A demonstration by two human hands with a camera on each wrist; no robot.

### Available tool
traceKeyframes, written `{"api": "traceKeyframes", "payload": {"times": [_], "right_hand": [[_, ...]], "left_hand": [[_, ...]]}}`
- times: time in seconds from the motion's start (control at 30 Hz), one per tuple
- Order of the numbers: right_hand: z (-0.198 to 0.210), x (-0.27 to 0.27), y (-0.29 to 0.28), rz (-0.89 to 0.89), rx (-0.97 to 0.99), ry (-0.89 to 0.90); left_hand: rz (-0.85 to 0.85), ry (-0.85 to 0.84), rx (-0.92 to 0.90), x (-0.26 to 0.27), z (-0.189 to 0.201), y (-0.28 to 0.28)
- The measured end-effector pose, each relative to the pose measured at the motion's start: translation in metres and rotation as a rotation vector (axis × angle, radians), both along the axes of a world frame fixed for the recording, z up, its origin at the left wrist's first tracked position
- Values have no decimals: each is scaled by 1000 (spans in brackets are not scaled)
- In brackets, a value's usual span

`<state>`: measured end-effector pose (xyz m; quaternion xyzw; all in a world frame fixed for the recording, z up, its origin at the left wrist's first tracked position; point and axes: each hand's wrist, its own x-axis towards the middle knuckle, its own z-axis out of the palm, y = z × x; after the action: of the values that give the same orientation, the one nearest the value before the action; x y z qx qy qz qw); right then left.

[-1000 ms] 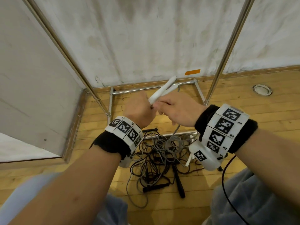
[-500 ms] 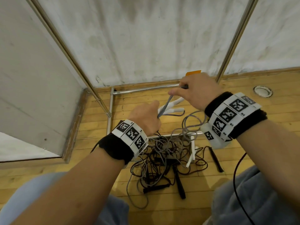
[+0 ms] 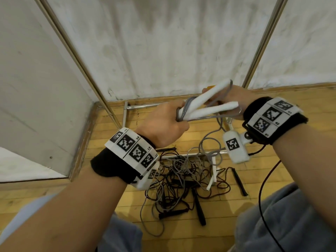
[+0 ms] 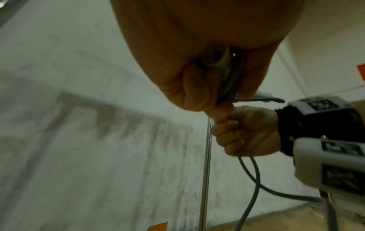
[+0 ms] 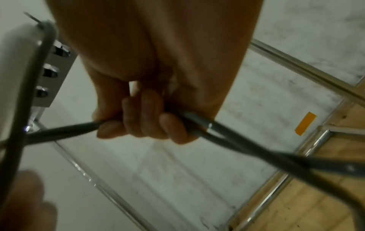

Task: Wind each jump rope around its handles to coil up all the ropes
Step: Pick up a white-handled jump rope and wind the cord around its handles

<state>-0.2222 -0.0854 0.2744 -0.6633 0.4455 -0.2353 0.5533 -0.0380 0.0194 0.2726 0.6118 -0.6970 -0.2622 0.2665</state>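
The left hand (image 3: pixel 163 126) has its grip tight round the near ends of the two white handles (image 3: pixel 209 104), which splay apart at the far ends. The right hand (image 3: pixel 234 100) holds the grey rope (image 3: pixel 218 124) in a closed grip, leading it round them. Squeezing the handles parallel first would let each turn sit snug. More ropes lie tangled in the pile (image 3: pixel 181 179) on the floor.

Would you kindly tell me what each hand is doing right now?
Left hand: closed around the white handles.
Right hand: closed around the grey rope.
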Motion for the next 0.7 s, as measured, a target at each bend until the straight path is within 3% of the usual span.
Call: {"api": "traceKeyframes", "payload": {"times": [0.1, 0.17, 0.3, 0.47, 0.7], "right_hand": [[-19, 11, 8, 46, 62, -153], [-33, 22, 18, 73, 56, -143], [-45, 40, 35, 90, 23, -84], [-33, 50, 45, -9, -339, 94], [-19, 49, 55, 60, -431, 222]], "left_hand": [[100, 111, -40, -3, 0, -2], [177, 221, -55, -4, -1, -4], [275, 337, -58, -2, 1, -7], [320, 389, -50, 0, 7, -12], [317, 597, -28, -5, 20, -11]]}}
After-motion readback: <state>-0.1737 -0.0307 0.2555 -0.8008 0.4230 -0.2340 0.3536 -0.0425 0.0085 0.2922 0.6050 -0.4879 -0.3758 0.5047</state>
